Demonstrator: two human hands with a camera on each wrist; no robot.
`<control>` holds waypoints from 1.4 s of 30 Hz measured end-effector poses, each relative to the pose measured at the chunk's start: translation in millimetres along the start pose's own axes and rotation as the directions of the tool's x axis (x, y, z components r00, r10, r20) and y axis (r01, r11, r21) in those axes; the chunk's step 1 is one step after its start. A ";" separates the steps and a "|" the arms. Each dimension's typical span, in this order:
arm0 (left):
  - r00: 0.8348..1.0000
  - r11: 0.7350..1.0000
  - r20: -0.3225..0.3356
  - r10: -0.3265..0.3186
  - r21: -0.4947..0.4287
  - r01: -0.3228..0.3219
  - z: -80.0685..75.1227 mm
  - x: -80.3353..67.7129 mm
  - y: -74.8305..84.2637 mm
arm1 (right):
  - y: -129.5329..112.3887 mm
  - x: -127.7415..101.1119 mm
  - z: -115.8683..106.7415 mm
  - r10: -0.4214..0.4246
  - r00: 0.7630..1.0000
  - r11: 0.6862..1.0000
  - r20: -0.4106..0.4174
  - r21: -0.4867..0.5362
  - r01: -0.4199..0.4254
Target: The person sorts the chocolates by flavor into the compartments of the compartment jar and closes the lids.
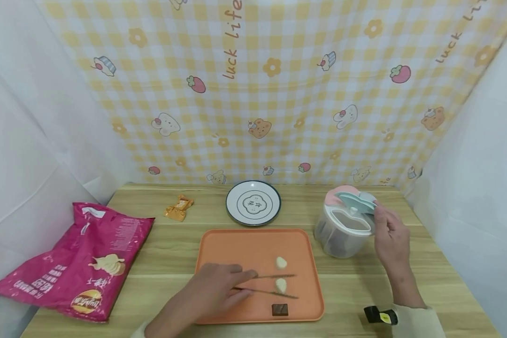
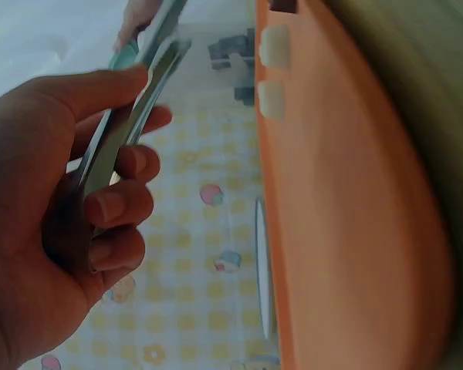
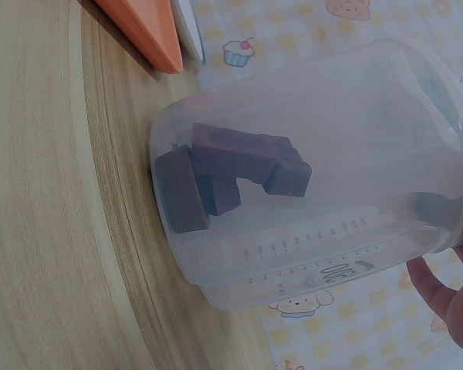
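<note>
My left hand (image 1: 213, 288) grips a pair of metal tongs (image 2: 100, 162) above the orange tray (image 1: 236, 245). The tong arms stand apart, their tips over the tray's right half. Between and beside them in the head view are two small whitish pieces (image 1: 281, 263). A dark chocolate piece (image 1: 280, 310) lies near the tray's front edge. With its fingers, my right hand (image 1: 393, 239) holds up the pale green flap lid (image 1: 358, 203) of a clear plastic container (image 1: 340, 241). Several dark chocolate blocks (image 3: 243, 154) rest at the container's bottom in the right wrist view.
Behind the tray stands a white plate (image 1: 253, 218) with a dark rim. An orange-wrapped candy (image 1: 178, 209) lies at the back left. A large magenta chip bag (image 1: 73, 267) fills the left side. Checked cloth (image 1: 236, 108) hangs along the table's back edge.
</note>
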State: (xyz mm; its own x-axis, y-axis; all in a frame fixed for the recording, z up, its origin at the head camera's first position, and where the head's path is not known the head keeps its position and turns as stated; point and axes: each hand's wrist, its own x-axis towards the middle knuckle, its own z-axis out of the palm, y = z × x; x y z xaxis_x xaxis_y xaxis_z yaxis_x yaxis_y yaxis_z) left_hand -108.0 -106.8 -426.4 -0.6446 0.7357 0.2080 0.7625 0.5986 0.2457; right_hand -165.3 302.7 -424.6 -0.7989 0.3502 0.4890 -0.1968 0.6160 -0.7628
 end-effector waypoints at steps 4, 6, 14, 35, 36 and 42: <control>0.993 0.996 0.115 -0.013 -0.088 0.023 -0.9 -16.9 -4.4 | -0.9 -1.3 -1.3 0.021 1.000 1.000 0.006 -0.006 -0.021; 0.991 0.992 0.134 -0.011 -0.120 0.027 0.3 -22.8 -6.5 | -0.6 -1.2 -1.4 0.012 1.000 1.000 0.003 -0.004 -0.012; 0.991 0.993 0.129 0.023 -0.121 -0.008 4.3 -33.8 -13.0 | 1.1 -0.2 0.4 -0.024 1.000 1.000 -0.015 -0.003 0.024; 0.986 0.980 0.155 0.067 -0.195 -0.036 8.9 -30.1 -19.6 | 1.1 1.1 0.9 -0.020 1.000 1.000 -0.003 0.016 0.020; 0.986 0.979 0.153 0.070 -0.198 -0.039 9.2 -30.1 -19.8 | 1.1 0.9 0.9 -0.019 1.000 1.000 -0.003 0.016 0.019; 0.986 0.980 0.148 0.080 -0.191 -0.050 10.0 -30.7 -20.0 | 1.6 0.5 0.6 -0.023 1.000 1.000 -0.004 0.020 0.023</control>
State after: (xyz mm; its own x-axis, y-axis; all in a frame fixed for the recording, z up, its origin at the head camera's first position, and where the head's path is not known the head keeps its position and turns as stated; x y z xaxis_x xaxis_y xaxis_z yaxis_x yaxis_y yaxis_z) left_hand -102.9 -138.2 -447.1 -0.5665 0.8197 0.0846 0.7691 0.4891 0.4114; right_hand -166.3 303.5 -425.9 -0.7920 0.3390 0.5077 -0.2262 0.6095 -0.7598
